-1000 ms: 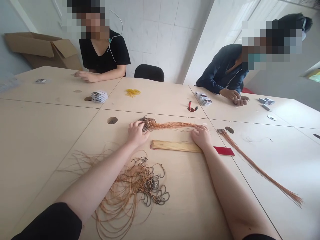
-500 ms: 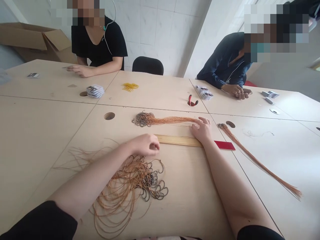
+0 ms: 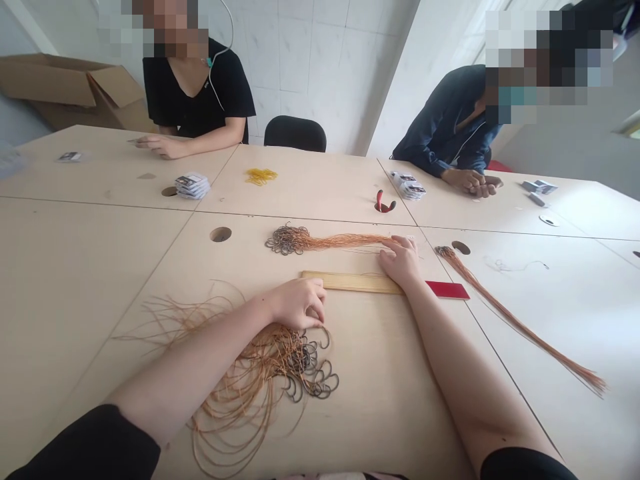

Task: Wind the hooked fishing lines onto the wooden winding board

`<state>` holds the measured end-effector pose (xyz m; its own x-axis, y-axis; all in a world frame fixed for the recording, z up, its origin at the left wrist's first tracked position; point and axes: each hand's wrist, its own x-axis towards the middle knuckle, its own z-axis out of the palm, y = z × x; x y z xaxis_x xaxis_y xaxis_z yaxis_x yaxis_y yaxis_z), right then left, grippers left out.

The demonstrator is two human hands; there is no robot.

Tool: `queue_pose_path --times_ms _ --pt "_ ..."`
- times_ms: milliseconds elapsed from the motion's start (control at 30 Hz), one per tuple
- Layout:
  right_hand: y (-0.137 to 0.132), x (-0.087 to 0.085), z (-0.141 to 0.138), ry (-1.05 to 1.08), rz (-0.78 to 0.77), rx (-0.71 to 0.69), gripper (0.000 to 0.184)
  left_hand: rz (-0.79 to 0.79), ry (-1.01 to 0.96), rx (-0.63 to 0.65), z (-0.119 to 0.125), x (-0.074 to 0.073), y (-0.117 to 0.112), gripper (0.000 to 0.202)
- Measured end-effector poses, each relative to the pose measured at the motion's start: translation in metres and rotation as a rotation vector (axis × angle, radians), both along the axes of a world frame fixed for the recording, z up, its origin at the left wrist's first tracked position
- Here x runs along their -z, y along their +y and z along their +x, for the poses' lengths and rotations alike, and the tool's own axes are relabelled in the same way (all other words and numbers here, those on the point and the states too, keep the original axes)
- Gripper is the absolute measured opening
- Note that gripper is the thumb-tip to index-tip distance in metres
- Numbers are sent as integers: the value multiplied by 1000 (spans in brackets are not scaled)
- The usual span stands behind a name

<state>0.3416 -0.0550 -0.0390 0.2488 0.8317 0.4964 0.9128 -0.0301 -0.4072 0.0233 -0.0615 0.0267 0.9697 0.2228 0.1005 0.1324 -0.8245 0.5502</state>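
Resting half-curled, the left hand (image 3: 298, 304) touches tangled snelled fishing hooks (image 3: 295, 357).

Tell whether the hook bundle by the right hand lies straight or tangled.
Straight: hooks bunch at one end, lines run to the right hand.

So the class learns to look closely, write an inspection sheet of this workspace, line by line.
surface: pale wooden table, joined panels with round holes
job's things: tangled heap of snelled hooks; straightened hook bundle
clutter: wooden slat, red card, second bundle
grippers: left hand touching the heap; right hand flat on the bundle's lines
cables: thin white wire at a seated co-worker's neck
surroundings: another co-worker in navy, cardboard box, black chair
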Motion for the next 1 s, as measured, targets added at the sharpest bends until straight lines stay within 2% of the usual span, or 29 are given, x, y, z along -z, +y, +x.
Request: queue_pose_path --times_ms 100,200,367,500,533,600,733,800,867,1000 --pt "0 -1 -5 15 -15 -17 32 34 -28 13 2 -3 -4 9" --pt "-2 -3 -6 41 13 -10 31 -15 -65 5 4 -5 -6 10" --pt "-7 -11 -9 92 88 -47 29 -135 -190 -229 3 0 2 9" --pt "-15 -29 -28 192 24 -123 31 -321 -157 -370 0 0 8 10" --pt "-17 -35 -36 248 -9 -159 31 -368 -135 -374 0 -1 8 11" --pt "-23 -47 -54 352 -118 -324 29 -413 -116 -356 -2 -4 9 12" --pt "-36 -66 -88 503 -350 -755 20 -347 -156 -328 -6 -6 13 10" --pt "-42 -69 -101 546 -421 -907 18 -330 -165 -323 -7 -4 14 8" --pt "-46 -68 -109 576 -452 -966 17 -324 -171 -320 -8 -3 15 6" --pt "-47 -62 -115 601 -446 -970 10 -324 -182 -321 -8 -1 16 6"
